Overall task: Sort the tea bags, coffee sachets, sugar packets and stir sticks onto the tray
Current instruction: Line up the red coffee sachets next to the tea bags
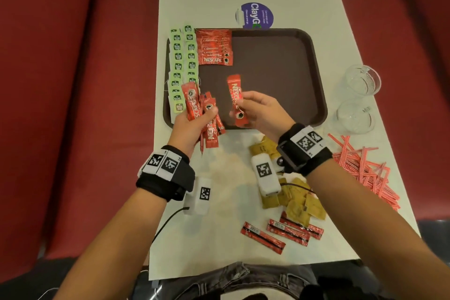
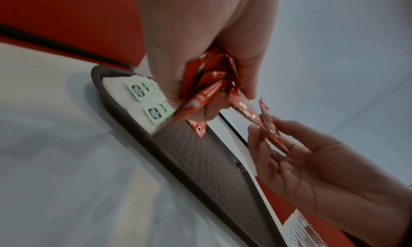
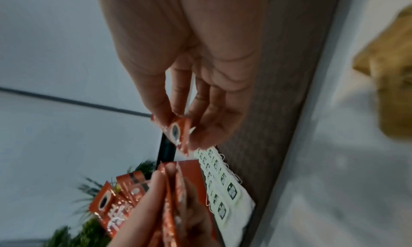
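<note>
Two hands work over the tray [image 1: 280, 75]. We see tea bags [image 1: 182, 68] in rows at its 9 o'clock edge, and laid sachets [image 1: 214, 47] at 11. Sugar packets [image 1: 289, 200] and sticks [image 1: 365, 170] lie off-tray toward 5. Our left hand [image 1: 192, 124] grips a bundle [image 1: 207, 114]. Our right hand [image 1: 263, 112] pinches one sachet [image 1: 235, 97], long axis pointing 12. The laid row sits at 11 from it, so the right hand is nearer for placing.
</note>
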The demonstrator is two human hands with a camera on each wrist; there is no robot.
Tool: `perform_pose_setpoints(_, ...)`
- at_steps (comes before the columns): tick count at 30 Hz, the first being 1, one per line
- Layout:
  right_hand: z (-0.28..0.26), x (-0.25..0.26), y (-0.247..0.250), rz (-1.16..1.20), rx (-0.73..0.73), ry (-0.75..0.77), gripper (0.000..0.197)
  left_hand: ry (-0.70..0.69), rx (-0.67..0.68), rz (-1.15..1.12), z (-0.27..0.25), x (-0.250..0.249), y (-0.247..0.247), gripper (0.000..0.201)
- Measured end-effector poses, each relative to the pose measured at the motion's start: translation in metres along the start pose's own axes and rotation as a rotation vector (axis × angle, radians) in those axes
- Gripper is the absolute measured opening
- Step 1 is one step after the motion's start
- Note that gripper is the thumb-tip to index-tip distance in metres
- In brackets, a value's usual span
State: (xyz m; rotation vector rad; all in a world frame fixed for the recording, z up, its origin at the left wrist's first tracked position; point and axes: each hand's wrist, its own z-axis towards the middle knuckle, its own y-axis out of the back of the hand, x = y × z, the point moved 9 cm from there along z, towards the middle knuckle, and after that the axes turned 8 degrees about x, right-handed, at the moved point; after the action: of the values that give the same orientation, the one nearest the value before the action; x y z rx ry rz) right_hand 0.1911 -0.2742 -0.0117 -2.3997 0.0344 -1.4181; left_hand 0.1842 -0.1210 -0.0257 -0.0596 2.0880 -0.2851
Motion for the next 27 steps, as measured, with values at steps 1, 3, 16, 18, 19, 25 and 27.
perform_pose_setpoints(1, 0.003, 0.001, -0.004, -0.059, 0.036, -0.029, 0.015, -0.022, -0.006, 0.009, 0.003, -0.006, 0.003, 0.014)
perform_pose_setpoints(3, 0.007, 0.001, -0.016, -0.231, 0.133, -0.081, 0.021, -0.046, 0.002, 0.007, 0.006, -0.014, 0.004, 0.013)
perform_pose_setpoints(16, 0.03, 0.021, 0.003, 0.011, 0.055, -0.037, 0.017, 0.021, -0.097, -0.202, 0.02, -0.015, 0.025, 0.031)
perform_pose_setpoints(18, 0.041, 0.025, 0.012, -0.001, -0.006, -0.026, 0.015, 0.016, -0.137, -0.2, 0.021, -0.018, 0.03, 0.03)
perform_pose_setpoints(19, 0.048, 0.028, 0.019, -0.023, -0.044, -0.021, 0.013, 0.012, -0.155, -0.211, 0.021, -0.019, 0.034, 0.03)
perform_pose_setpoints(25, 0.101, 0.035, 0.062, -0.273, -0.275, -0.098, 0.008, 0.027, -0.152, -0.195, 0.015, -0.011, 0.052, 0.03)
perform_pose_setpoints(27, 0.119, 0.032, 0.068, -0.307, -0.318, -0.141, 0.009, 0.052, -0.159, -0.176, 0.012, -0.007, 0.054, 0.033)
